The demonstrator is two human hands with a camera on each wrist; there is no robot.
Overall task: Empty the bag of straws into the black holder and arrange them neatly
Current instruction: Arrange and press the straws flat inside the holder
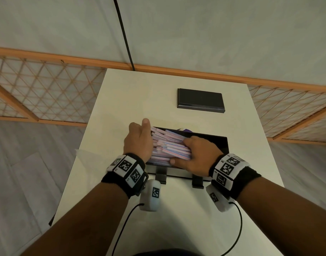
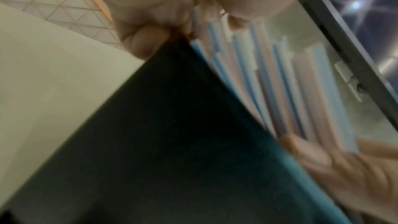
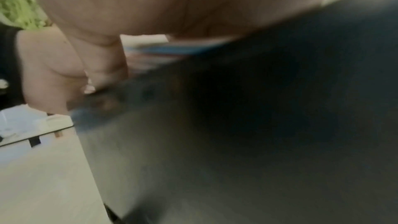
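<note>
The black holder (image 1: 220,145) stands open in the middle of the white table, filled with a bundle of paper-wrapped pink, blue and white straws (image 1: 167,147). My left hand (image 1: 140,140) lies edge-on against the straws' left ends, thumb raised and fingers hidden behind the bundle. My right hand (image 1: 189,153) curls over the right part of the bundle, thumb along its front. In the blurred left wrist view the straws (image 2: 269,83) run beside the holder's dark wall (image 2: 172,142). The right wrist view shows my right hand's fingers (image 3: 105,60), a few straws (image 3: 155,49) and the holder wall (image 3: 258,117).
A flat black lid (image 1: 200,100) lies behind the holder at the back of the table (image 1: 177,228). Something clear and crumpled sits at the table's left edge (image 1: 81,153). A lattice screen (image 1: 47,93) and a black cable (image 1: 124,37) stand beyond the table.
</note>
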